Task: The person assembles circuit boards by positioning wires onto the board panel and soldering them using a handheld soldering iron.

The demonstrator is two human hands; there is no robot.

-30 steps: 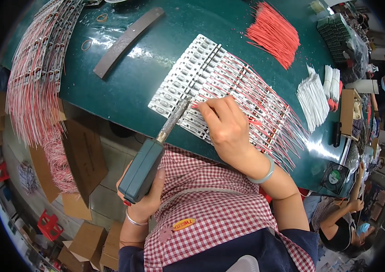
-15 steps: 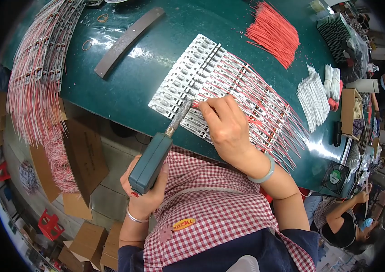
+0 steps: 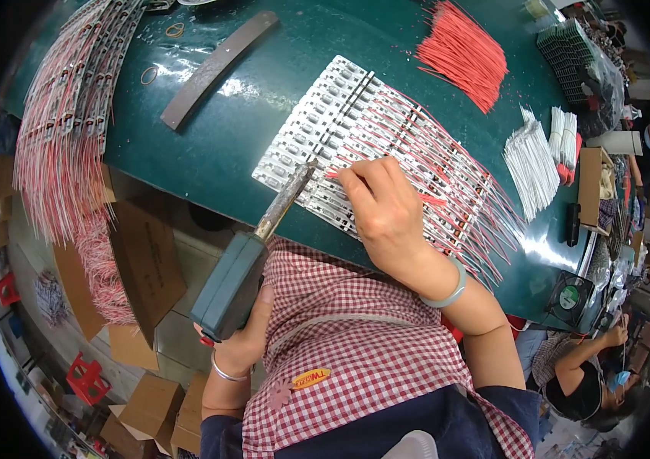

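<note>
My left hand (image 3: 245, 335) is wrapped round the grip of a dark green soldering gun (image 3: 227, 284). Its long, dirty metal tip (image 3: 288, 199) points up and right, over the near edge of a white panel of small circuit boards (image 3: 294, 131). Beside the tip, my right hand (image 3: 388, 216) pinches several short red wires (image 3: 433, 200), whose ends show on both sides of the closed fingers. Long red and white wires (image 3: 459, 157) trail rightward off the panel's right part. Under the right hand, part of the panel is hidden.
Loose red wires (image 3: 463, 55) and white wires (image 3: 531, 168) lie toward the right. A curved brown bar (image 3: 219, 70) rests at the back left. Wired panels (image 3: 73, 99) overhang the left table edge above a carton (image 3: 145, 264). A small fan (image 3: 568, 297) stands at right; another person (image 3: 573, 375) sits beyond.
The soldering gun has swung left and toward me in my left hand, and its tip has drawn away from the red wire ends. My right hand has barely moved.
</note>
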